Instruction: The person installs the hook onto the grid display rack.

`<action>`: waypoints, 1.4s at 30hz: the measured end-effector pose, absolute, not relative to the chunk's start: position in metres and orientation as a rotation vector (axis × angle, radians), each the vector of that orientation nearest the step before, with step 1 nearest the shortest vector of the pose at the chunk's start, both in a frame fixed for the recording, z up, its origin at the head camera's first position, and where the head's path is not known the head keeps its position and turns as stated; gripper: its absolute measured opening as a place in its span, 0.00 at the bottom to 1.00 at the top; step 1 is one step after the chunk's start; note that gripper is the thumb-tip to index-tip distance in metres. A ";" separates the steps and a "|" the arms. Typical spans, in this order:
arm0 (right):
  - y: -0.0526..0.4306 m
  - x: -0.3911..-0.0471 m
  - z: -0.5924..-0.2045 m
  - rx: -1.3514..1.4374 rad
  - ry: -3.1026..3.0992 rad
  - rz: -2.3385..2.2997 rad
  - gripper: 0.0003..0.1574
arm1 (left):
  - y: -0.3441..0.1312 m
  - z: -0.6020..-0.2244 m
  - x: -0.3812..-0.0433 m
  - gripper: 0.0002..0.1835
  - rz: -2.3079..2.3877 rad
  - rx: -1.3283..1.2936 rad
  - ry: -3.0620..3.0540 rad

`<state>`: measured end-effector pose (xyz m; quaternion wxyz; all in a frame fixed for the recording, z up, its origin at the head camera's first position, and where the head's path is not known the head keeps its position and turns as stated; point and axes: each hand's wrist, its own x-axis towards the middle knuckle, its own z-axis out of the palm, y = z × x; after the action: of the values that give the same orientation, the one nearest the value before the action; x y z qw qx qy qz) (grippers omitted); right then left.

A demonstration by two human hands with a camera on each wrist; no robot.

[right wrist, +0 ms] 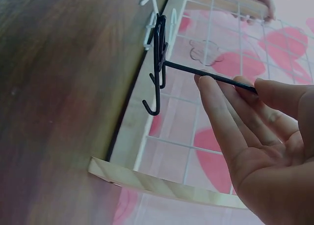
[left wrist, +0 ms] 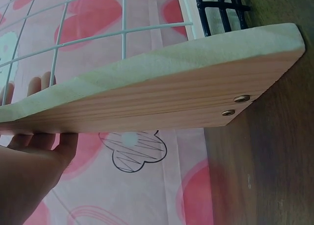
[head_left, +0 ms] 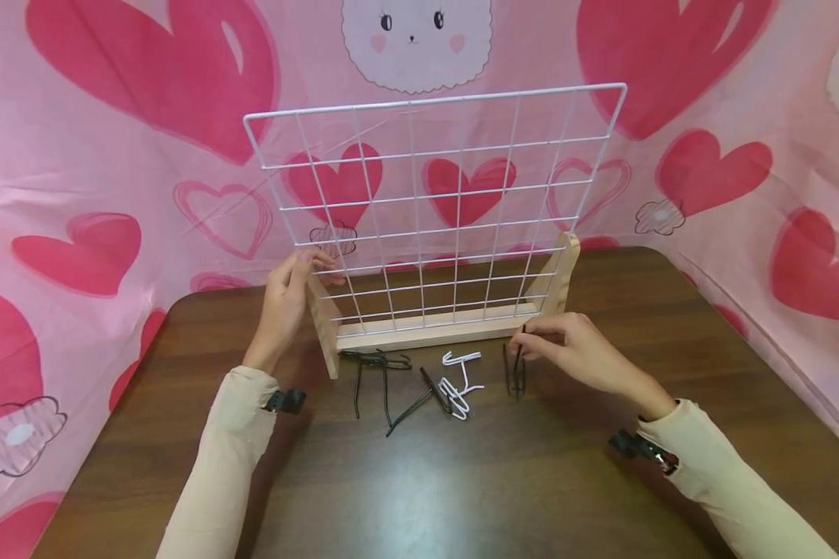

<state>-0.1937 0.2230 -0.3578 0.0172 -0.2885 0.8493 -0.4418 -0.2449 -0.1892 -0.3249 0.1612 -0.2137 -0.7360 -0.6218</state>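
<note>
A white wire grid rack stands in a pale wooden base on the table. My left hand grips its left wooden side panel, fingers on both faces in the left wrist view. In front of the base's right end, my right hand pinches a black wire hook by its straight arm, between thumb and fingers. That hook's bent end hangs free above the table. Several loose black hooks and white hooks lie along the front of the base.
The brown wooden table runs under everything. A pink cloth with heart prints hangs behind the rack and along both sides. The base's right wooden side panel rises beyond my right hand.
</note>
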 end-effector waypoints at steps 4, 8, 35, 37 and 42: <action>0.224 -0.190 -0.352 -0.865 2.660 -1.383 0.09 | -0.186 -0.320 -0.240 0.23 -1.747 -0.602 -2.123; 0.224 -0.187 -0.347 -0.848 2.720 -1.345 0.09 | -0.189 -0.327 -0.246 0.23 -1.759 -0.615 -2.104; 0.226 -0.168 -0.320 -0.949 2.876 -1.447 0.13 | -0.183 -0.316 -0.235 0.22 -1.782 -0.651 -2.044; 0.227 -0.167 -0.317 -0.964 2.865 -1.462 0.13 | -0.182 -0.315 -0.235 0.22 -1.774 -0.648 -2.044; 0.232 -0.165 -0.310 -0.960 2.832 -1.504 0.16 | -0.179 -0.314 -0.235 0.23 -1.750 -0.633 -2.049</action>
<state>-0.1646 0.2317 -0.3100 -0.1028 -0.2852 0.8416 -0.4471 -0.2346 -0.1792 -0.3144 0.1858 -0.2248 -0.7274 -0.6212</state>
